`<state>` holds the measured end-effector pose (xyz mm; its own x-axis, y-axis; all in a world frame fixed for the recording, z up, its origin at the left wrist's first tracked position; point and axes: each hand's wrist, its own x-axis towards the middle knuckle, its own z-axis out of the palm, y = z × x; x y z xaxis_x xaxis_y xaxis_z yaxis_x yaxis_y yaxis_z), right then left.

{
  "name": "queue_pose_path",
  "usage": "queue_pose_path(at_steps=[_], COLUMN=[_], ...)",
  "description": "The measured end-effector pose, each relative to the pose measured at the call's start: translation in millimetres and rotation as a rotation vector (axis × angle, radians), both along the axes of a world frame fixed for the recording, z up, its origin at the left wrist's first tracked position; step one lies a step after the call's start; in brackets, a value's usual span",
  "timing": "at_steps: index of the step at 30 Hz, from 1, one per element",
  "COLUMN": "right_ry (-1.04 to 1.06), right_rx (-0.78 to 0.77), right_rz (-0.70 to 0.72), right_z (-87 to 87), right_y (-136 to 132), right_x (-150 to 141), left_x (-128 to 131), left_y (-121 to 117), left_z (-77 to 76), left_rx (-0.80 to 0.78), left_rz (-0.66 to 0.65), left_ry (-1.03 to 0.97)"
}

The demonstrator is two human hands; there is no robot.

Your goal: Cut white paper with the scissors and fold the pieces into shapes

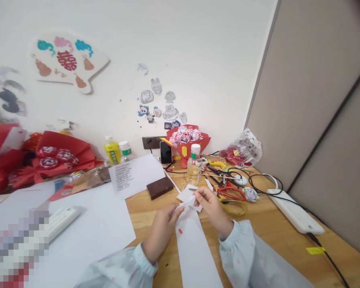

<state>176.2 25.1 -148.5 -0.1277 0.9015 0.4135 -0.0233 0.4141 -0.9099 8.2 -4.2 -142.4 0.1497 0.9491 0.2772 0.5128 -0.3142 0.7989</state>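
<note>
A small piece of white paper [186,203] is held between my two hands above the table. My left hand [164,223] pinches its left end with thumb and fingers. On the other side, my right hand [211,206] has its fingers closed at the paper's right edge. A thin, dark pointed tip [192,189] shows just by the right fingertips; what it belongs to is hidden. Below both hands lies a long white paper strip [195,252] with a small red bit [180,231] on it. Another small white sheet [183,193] lies just behind the fingers.
A dark brown box [159,188] and a bottle of yellowish liquid [195,166] stand behind my hands. To the right are red-handled scissors [232,193], black cables and a white power strip [295,212]. Large white sheets [99,232] cover the left side. A red paper bouquet [186,140] stands against the wall.
</note>
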Motion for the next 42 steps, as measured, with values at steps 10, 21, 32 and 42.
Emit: queue_pose_path(at_steps=[10, 21, 32, 42], right_ry=[-0.586, -0.452, -0.425, -0.502], right_rx=[0.356, 0.36, 0.377, 0.39], right_rz=[0.096, -0.024, -0.064, -0.064], right_z=[10.1, 2.1, 1.2, 1.6], right_y=[1.6, -4.0, -7.4, -9.6], right_x=[12.0, 4.8, -2.2, -4.2], left_x=[-5.9, -9.3, -11.4, -14.3], left_y=[1.9, 7.0, 9.5, 7.4], left_z=[5.5, 14.5, 12.8, 17.2], left_rx=[0.07, -0.086, -0.141, -0.295], left_rz=[-0.054, -0.066, -0.022, -0.042], left_ry=[-0.02, -0.504, -0.564, -0.697])
